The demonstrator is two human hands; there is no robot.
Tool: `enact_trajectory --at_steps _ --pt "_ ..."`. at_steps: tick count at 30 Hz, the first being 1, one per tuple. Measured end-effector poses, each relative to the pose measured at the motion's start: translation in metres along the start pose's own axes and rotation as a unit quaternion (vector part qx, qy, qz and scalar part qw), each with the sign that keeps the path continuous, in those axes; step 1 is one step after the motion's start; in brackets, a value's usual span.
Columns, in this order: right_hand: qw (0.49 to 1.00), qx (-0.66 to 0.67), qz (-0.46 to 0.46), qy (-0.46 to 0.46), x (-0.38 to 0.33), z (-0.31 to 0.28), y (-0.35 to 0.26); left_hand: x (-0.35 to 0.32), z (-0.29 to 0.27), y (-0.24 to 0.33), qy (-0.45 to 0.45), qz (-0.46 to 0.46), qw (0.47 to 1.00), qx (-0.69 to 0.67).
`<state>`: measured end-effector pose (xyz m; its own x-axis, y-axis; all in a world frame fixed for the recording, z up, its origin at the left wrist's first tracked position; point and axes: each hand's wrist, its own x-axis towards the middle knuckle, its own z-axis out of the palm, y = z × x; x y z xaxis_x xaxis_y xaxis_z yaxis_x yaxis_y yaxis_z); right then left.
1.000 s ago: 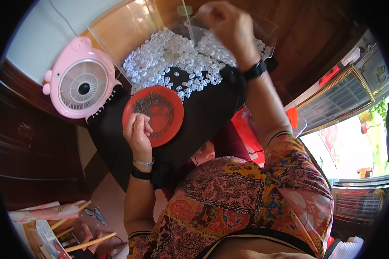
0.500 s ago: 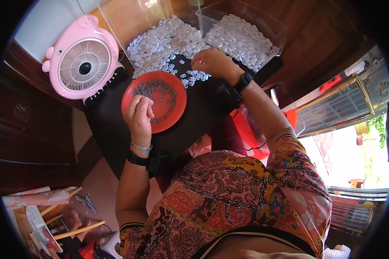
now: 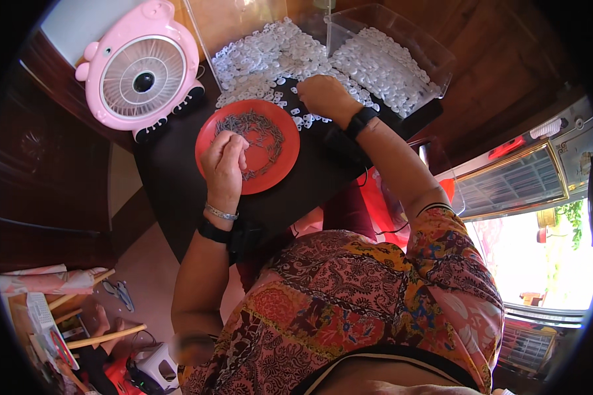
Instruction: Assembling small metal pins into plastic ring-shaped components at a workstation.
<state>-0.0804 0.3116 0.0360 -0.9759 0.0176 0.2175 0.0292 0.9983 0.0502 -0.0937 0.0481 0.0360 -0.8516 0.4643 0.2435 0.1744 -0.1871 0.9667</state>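
My left hand (image 3: 224, 160) is over the near left part of a round red plate (image 3: 287, 150), its fingers curled in and the thumb pressed against them. Whatever it may hold is too small to make out. Many small grey metal pieces (image 3: 249, 123), like screws or nails, lie in a loose ring on the plate. My right hand (image 3: 325, 99) is closed, knuckles up, over the near edge of a heap of small white plastic pieces with holes (image 3: 270, 56). Its fingertips are hidden, so what they grip does not show. A few white pieces (image 3: 308, 121) lie loose beside that hand.
A pink animal-shaped fan (image 3: 143, 79) stands left of the plate. Clear plastic bins (image 3: 441, 66) at the back hold more white pieces. Everything rests on a black table (image 3: 171, 178). At the lower left are a white stool (image 3: 155, 368) and another person's legs (image 3: 105, 326).
The whole view has shifted, so the table and fan sit farther right. Against the white heap, my right hand has moved slightly left. My left hand stays over the plate, fingers still curled.
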Motion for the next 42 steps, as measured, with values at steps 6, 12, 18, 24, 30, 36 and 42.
enact_trajectory --at_steps 6,12,18,24,30,36,42 --pt "0.918 0.388 -0.073 -0.041 -0.002 -0.038 -0.051 0.004 -0.004 -0.004 -0.027 -0.049 0.998 0.019" --pt "0.836 0.527 -0.058 -0.142 0.0 -0.054 -0.085 0.008 -0.005 -0.005 -0.048 -0.068 0.996 0.002" --pt "0.812 0.558 -0.088 -0.146 0.009 -0.049 -0.085 0.013 -0.013 -0.003 -0.057 -0.067 0.996 0.002" --pt "0.882 0.445 -0.061 -0.143 0.011 -0.036 -0.083 0.012 -0.014 -0.001 -0.003 -0.066 0.998 -0.001" --pt "0.973 0.146 -0.16 -0.08 0.008 -0.013 -0.105 0.016 -0.021 -0.004 0.065 -0.06 0.995 -0.047" --pt "0.971 0.152 -0.161 -0.09 0.003 -0.008 -0.105 0.015 -0.019 -0.003 0.079 -0.082 0.991 -0.071" --pt "0.955 0.241 -0.157 -0.071 0.001 -0.019 -0.091 0.014 -0.019 0.001 0.077 -0.087 0.99 -0.077"
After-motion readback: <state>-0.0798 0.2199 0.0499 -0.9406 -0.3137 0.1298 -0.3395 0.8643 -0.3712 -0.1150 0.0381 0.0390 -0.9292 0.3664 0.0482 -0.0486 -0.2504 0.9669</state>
